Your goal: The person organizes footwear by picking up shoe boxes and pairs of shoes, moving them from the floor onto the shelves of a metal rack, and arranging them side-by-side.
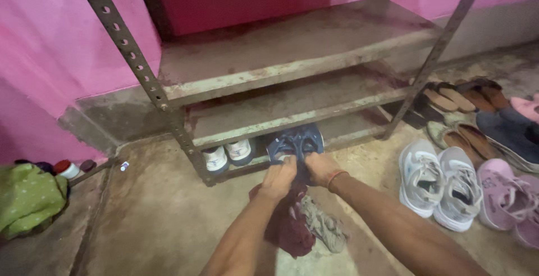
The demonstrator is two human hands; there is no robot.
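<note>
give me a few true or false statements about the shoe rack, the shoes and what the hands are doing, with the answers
1. Both hands hold a pair of dark blue shoes at the bottom shelf of the metal rack. True: the left hand and right hand grip them together.
2. The top shelf is full of shoes. False: it holds none.
3. A pair of white shoes sits on the bottom shelf, left of the blue pair. True.
4. The light grey sneakers stand on the middle shelf. False: they are on the floor, right of the rack.
5. A dark red cloth lies on the floor under the arms. True.
</note>
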